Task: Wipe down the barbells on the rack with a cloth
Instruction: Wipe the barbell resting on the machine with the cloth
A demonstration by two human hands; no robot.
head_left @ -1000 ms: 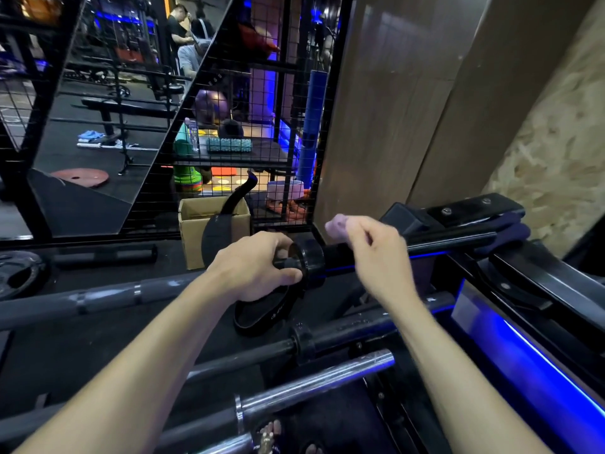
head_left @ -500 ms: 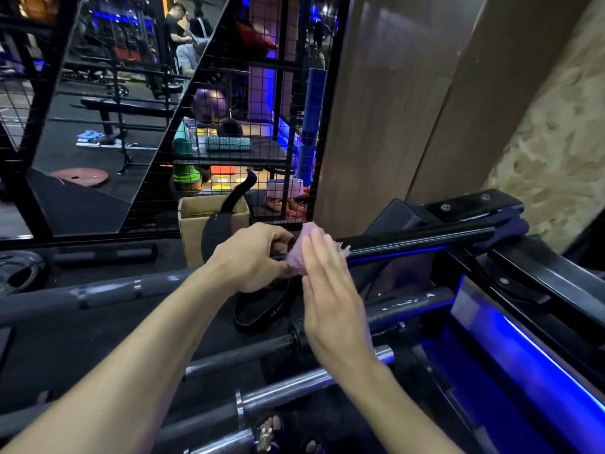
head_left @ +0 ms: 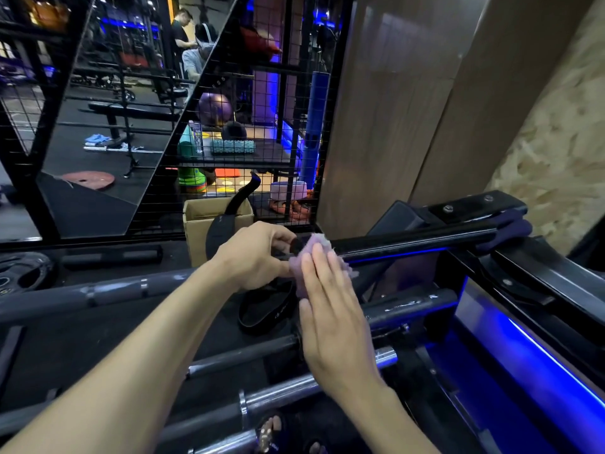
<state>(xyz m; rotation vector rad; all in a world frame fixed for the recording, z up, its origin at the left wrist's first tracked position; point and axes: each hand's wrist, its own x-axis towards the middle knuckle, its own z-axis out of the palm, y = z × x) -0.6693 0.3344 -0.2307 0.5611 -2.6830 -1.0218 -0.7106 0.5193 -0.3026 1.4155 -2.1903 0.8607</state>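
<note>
Several barbells lie across a black rack. The top barbell is black, its sleeve running right to the rack's end. My left hand grips this bar at its collar. My right hand presses a pale purple cloth with flat, extended fingers against the collar, right beside my left hand. The collar itself is hidden by the cloth and hands. Lower down lie a grey barbell, a dark bar and a chrome barbell.
A black lifting belt lies under my hands. A cardboard box stands by a wire mesh cage with gym gear. A weight plate lies at the left. Blue lighting runs along the rack's right side. People stand far back.
My right hand slid the cloth left along the top bar's sleeve to the collar, going from a wrap around the sleeve to a flat press. My left hand stayed on the bar.
</note>
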